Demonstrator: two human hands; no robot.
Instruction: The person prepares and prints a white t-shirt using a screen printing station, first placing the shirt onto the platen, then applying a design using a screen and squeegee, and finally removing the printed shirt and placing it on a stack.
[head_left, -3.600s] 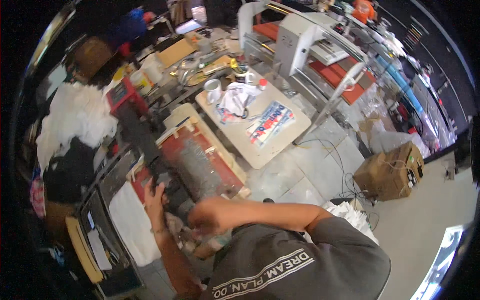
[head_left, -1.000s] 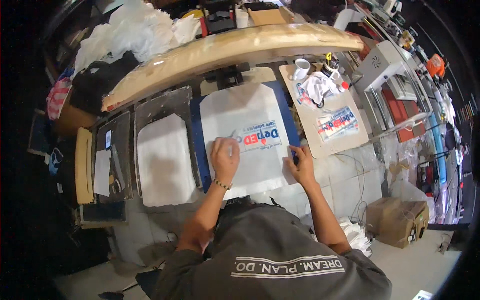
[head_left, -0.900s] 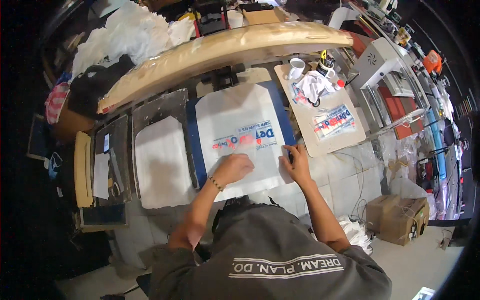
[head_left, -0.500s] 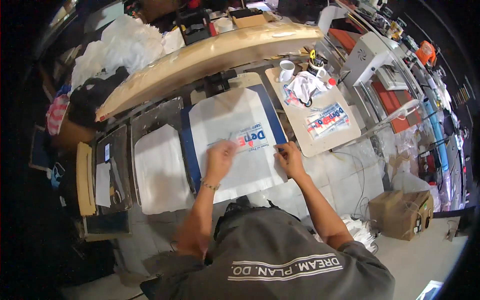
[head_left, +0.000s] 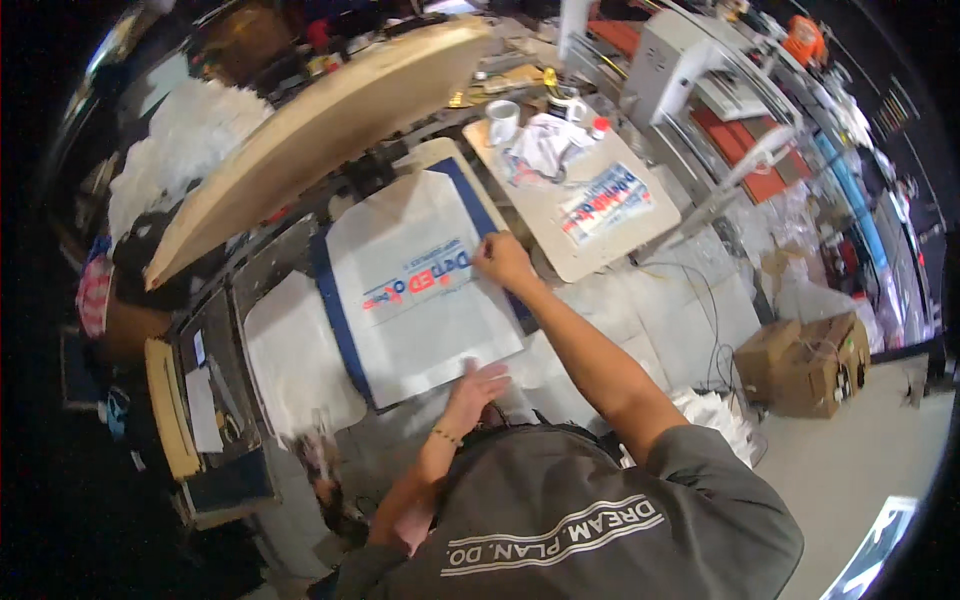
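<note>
A white sheet (head_left: 400, 340) with blue and red printing lies on a blue-edged flat board (head_left: 343, 350). My right hand (head_left: 500, 262) is at the sheet's right edge beside the print, fingers curled together; what they pinch, if anything, is hidden. My left hand (head_left: 478, 388) is low at the sheet's near edge, fingers loosely spread and holding nothing. A second board with white sheets (head_left: 295, 350) sits to the left. To the right, a beige board (head_left: 550, 257) carries printed pieces (head_left: 605, 205), a mug (head_left: 502, 118) and a white cloth (head_left: 545, 140).
A long tan beam (head_left: 320, 130) spans behind the boards. A grey machine (head_left: 655, 70) with red platens (head_left: 725, 145) stands at back right. A cardboard box (head_left: 800, 370) and cables (head_left: 700, 330) lie on the tiled floor at right. White plastic (head_left: 175, 150) is piled at back left.
Since half a second ago, my left hand has moved off the print toward me, opening, and my right hand has moved farther up along the sheet's right edge. The view has turned.
</note>
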